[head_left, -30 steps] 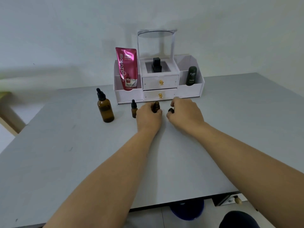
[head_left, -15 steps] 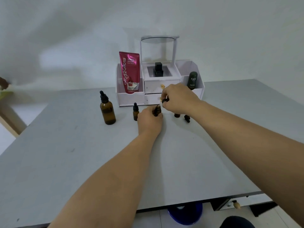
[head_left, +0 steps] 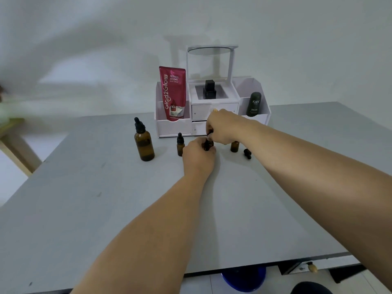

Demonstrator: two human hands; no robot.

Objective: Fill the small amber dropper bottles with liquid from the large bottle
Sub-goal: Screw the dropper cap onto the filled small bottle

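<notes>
Grey table (head_left: pixel 84 209), large bottle (head_left: pixel 144 145) — pale wall (head_left: pixel 84 39) behind

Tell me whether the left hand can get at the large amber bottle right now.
Probably yes, once freed. The left hand grips a small bottle, so it must let go first. The large bottle stands uncovered to its left; only a capped small bottle stands between, easily passed.

The large bottle (head_left: pixel 144 145) left of small bottle (head_left: pixel 180 147) — organizer (head_left: pixel 174 128) behind.
</notes>
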